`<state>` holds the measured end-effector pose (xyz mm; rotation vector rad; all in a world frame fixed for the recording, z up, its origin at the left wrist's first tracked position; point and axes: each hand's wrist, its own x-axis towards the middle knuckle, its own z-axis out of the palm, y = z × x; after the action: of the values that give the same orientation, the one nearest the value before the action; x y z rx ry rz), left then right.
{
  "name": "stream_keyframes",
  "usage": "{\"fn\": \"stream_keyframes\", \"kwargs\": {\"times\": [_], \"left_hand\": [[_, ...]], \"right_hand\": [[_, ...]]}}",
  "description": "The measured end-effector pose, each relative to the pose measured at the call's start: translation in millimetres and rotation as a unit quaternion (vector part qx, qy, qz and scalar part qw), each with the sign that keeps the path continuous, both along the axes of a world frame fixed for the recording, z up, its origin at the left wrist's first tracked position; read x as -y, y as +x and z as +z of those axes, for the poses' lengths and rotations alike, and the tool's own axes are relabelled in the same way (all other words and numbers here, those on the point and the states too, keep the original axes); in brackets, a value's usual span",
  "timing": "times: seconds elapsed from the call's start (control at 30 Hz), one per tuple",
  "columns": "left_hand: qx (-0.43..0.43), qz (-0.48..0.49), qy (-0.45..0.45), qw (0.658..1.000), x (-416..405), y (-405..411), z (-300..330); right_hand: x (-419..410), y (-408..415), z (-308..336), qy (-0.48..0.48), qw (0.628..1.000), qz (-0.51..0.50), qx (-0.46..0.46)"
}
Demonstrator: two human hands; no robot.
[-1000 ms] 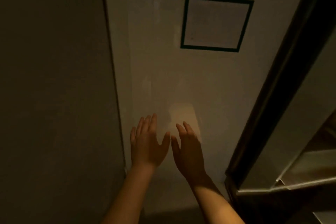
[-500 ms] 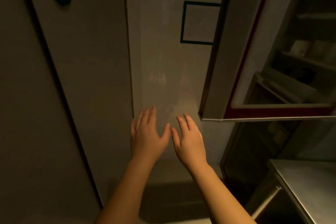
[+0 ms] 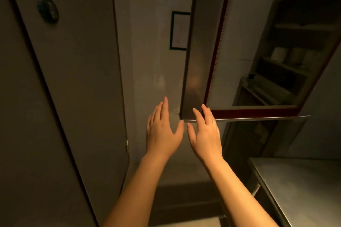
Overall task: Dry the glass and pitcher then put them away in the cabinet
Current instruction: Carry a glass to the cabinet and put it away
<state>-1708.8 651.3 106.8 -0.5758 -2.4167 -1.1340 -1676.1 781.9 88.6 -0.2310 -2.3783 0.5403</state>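
- Far left of the open cabinet [image 3: 287,46] stands a tall plain door [image 3: 60,79] with a dark round knob [image 3: 48,13] high on it; it plays no part in the job as far as I can judge.
- Left of the cabinet, the left hand [image 3: 161,131] is held up with straight, loosely spread fingers, holding nothing and touching nothing I can make out.
- Behind it, on the pale wall left of the cabinet, hangs a dark-framed picture [image 3: 179,31], partly hidden by the cabinet door.
- Just below the cabinet door's lower corner, the right hand [image 3: 205,134] is also flat and empty, its fingertips [image 3: 203,108] overlapping the door edge; whether they touch it I cannot tell.
- The cabinet door [image 3: 201,42] stands swung out, showing shelves with pale cups [image 3: 293,55] inside.
- Below and right of the cabinet lies a steel counter [image 3: 302,186].
- Neither the glass nor the pitcher is in view, so I cannot say where they are.
- The step in hand seems to be finding them: turn toward the counter or sink, leave the door open for the return trip, and mind its low metal corner.
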Motion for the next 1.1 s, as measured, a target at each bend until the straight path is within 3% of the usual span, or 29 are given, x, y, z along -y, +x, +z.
{"fn": "stream_keyframes", "kwargs": {"times": [0.17, 0.33, 0.57, 1.1], "left_hand": [[0.028, -0.051, 0.027, 0.998, -51, -9, 6], [0.027, -0.008, -0.020, 0.999, -91, -29, -1], [0.052, 0.022, 0.009, 0.998, -122, -43, -3], [0.054, 0.078, -0.002, 0.996, -168, -167, -7]], "right_hand": [[-43, -9, 8, 0.044, 0.999, -0.023, 0.004], [-75, -30, 8, 0.093, 0.995, -0.022, -0.002], [-107, -60, -3, 0.162, 0.986, -0.025, -0.011], [-130, -162, -14, 0.180, 0.982, -0.049, 0.017]]}}
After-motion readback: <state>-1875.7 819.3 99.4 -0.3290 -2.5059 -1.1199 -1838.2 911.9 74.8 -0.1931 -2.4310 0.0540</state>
